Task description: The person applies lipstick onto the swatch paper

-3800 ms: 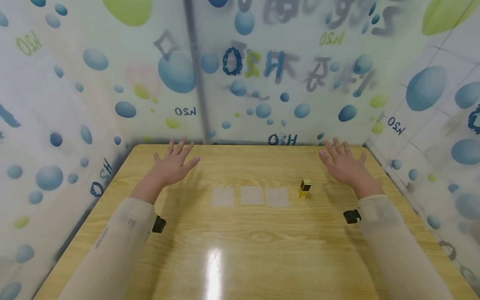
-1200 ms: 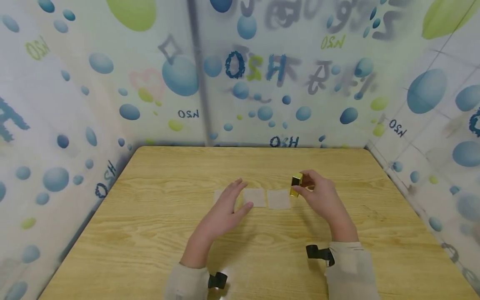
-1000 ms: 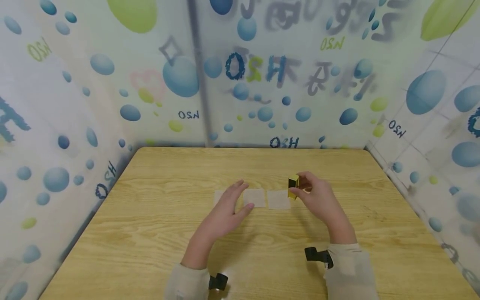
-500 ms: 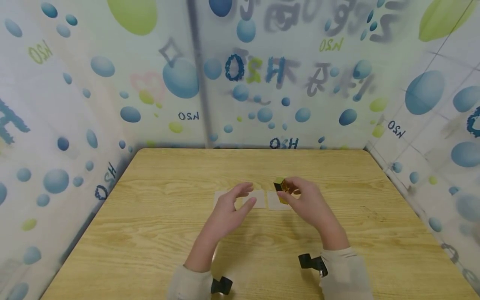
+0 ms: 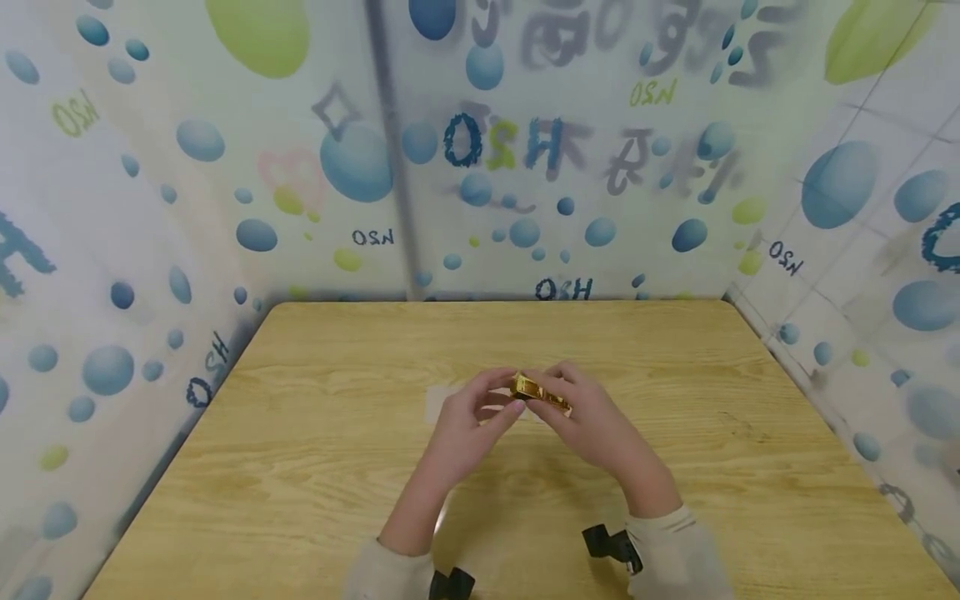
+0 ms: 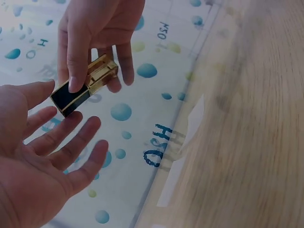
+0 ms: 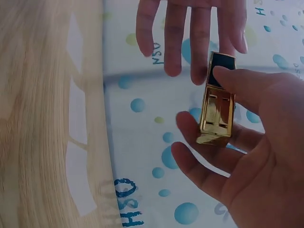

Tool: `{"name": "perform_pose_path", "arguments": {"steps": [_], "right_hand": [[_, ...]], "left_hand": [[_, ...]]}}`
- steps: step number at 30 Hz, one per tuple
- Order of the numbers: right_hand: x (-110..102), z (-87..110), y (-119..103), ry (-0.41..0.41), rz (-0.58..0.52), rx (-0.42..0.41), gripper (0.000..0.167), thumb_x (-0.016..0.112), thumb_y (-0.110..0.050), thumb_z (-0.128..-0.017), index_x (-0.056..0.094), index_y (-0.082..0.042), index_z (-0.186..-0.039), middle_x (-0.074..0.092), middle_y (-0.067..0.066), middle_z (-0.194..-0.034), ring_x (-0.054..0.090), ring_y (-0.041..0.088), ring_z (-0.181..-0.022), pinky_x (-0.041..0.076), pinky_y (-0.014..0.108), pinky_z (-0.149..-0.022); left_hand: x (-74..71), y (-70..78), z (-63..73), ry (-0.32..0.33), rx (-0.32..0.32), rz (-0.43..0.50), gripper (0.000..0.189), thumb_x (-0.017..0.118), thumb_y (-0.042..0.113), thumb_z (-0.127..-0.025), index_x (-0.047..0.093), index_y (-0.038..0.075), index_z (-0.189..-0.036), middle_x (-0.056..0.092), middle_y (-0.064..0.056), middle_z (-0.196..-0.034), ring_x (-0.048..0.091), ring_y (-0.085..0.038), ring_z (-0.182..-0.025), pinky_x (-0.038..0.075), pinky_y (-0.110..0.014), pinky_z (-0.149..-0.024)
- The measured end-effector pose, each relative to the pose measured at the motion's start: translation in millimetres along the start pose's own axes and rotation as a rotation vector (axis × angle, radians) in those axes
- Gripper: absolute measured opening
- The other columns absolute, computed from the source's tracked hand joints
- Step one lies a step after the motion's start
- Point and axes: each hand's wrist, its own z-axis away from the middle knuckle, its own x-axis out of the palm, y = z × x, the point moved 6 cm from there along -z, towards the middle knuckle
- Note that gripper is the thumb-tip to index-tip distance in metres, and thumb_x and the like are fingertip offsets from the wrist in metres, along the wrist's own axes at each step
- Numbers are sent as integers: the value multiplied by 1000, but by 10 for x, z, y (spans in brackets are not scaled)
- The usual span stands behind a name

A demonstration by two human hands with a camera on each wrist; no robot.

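Observation:
A gold and black lipstick tube (image 5: pixel 529 387) is held above the table between my two hands. My right hand (image 5: pixel 600 427) grips it; in the right wrist view the thumb (image 7: pixel 242 83) presses its black section, with fingers curled beneath the gold section. My left hand (image 5: pixel 467 429) is at the tube's black end. In the left wrist view its thumb and fingertips (image 6: pixel 71 118) are right at that end, the fingers loosely spread. Below the hands lies a white paper square (image 5: pixel 438 403); others beside it are mostly hidden in the head view.
The wooden table (image 5: pixel 322 467) meets a back wall (image 5: pixel 420 208) printed with blue and green drops. In the right wrist view several pale paper pieces, including a middle one (image 7: pixel 78 111), lie in a row. A black wrist camera mount (image 5: pixel 611 546) sits on the right sleeve.
The lipstick stood on the table at first; my right hand took it up and moved it left, tilting it sideways. My left hand came in from the far left to meet it.

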Motion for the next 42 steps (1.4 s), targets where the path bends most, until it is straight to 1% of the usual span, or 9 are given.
{"name": "perform_pose_path", "arguments": {"steps": [3,6,10,14,18,25,31,36,42], "right_hand": [[40,-11,-63,-4,-1,-50,45,72,-14,-102,65,-8,-146,65,6,-119,58,13,-90,54,25,-73],[76,-25,-100,17,-14,-75,45,74,-13,-100,66,-6,-144,68,6,-122,64,14,-96,58,26,-78],[121,-19,-79,44,-85,-27,38,75,-16,-100,70,-9,-137,72,4,-121,67,13,-96,59,26,-80],[179,18,-25,71,-226,40,30,76,-18,-99,72,-12,-129,75,3,-114,67,9,-92,59,25,-78],[238,43,-3,123,-300,19,25,77,-16,-98,74,-12,-123,77,4,-110,69,9,-90,60,26,-76],[229,55,-35,190,-285,-64,26,77,-11,-96,76,-11,-122,76,4,-109,67,8,-87,58,24,-70],[231,63,-22,229,-258,-108,26,79,-11,-94,77,-12,-120,72,0,-96,53,6,-76,47,23,-63],[225,56,-21,252,-225,-136,26,81,-10,-92,78,-13,-118,69,-3,-90,47,6,-74,44,24,-64],[210,50,-46,262,-212,-139,24,82,-9,-91,79,-11,-115,70,-3,-90,47,5,-73,43,22,-63]], "left_hand": [[-6,-4,5,22,21,27,39,71,20,-104,64,18,-143,68,-5,-143,71,-27,-122,61,-48,-102],[-22,-20,10,45,18,59,36,73,16,-102,69,15,-137,71,-5,-138,72,-27,-120,62,-37,-99],[-57,-79,29,85,-6,132,31,75,11,-100,74,9,-130,74,-10,-132,73,-26,-119,62,-27,-95],[-88,-125,54,100,-31,226,28,75,10,-99,75,7,-127,74,-14,-128,73,-21,-115,62,-26,-94],[-100,-159,58,106,-47,268,28,77,9,-98,76,6,-125,74,-16,-124,73,-14,-108,62,-26,-93],[-72,-168,56,66,-4,294,31,74,8,-100,71,3,-130,73,-24,-121,74,-11,-93,65,-37,-89],[-45,-190,47,91,6,309,28,74,3,-98,72,-1,-126,72,-26,-123,74,-10,-90,64,-26,-83],[-38,-204,43,114,-3,311,27,74,1,-98,73,0,-124,73,-27,-120,75,-11,-87,64,-27,-83],[-44,-199,39,115,21,324,26,73,-2,-97,73,-3,-123,73,-29,-119,75,-11,-87,65,-27,-82]]}}
